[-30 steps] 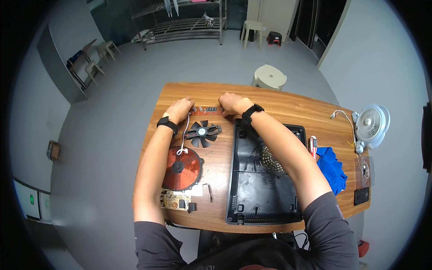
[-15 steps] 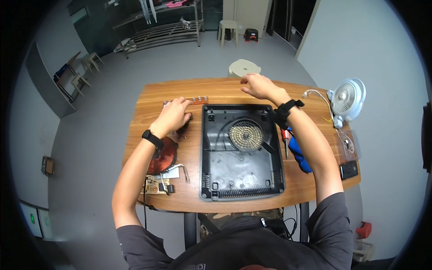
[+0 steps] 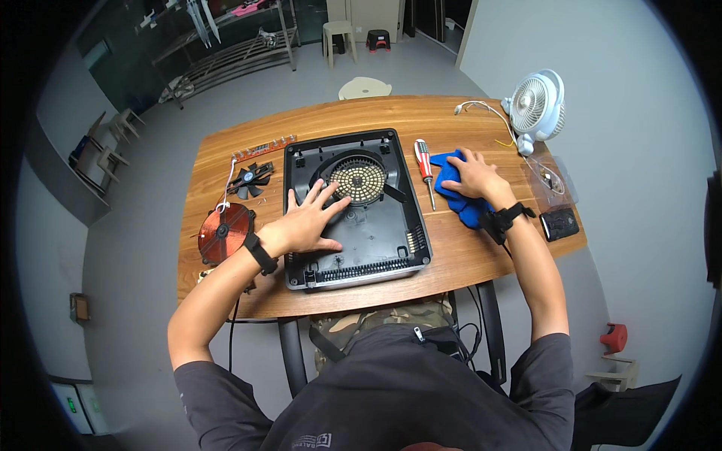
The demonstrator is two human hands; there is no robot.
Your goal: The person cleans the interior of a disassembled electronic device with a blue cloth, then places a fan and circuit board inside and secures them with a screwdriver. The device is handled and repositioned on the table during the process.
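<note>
A black plastic appliance housing (image 3: 376,233), open side up with a round vent grille (image 3: 358,180), lies mid-table. My left hand (image 3: 304,222) is over it, fingers spread, fingertips near the grille; whether it presses on the shell I cannot tell. To the right, my right hand (image 3: 478,179) rests on a crumpled blue cloth (image 3: 470,213) with its fingers apart. A red-and-white-handled screwdriver (image 3: 424,161) lies between housing and cloth. On the left are a small black fan (image 3: 253,179), a copper coil disc (image 3: 226,231) and a narrow orange circuit board (image 3: 263,149).
A light blue desk fan (image 3: 535,105) with a white cable stands at the back right. Below it are a clear plastic tray (image 3: 553,180) and a black phone-like object (image 3: 559,225). A partly hidden circuit board sits under my left forearm. Beyond the table is a stool (image 3: 365,88).
My left hand has moved from the parts at the left onto the housing. My right hand has come back from the far edge to the cloth. The housing sits slightly turned, and the view has shifted.
</note>
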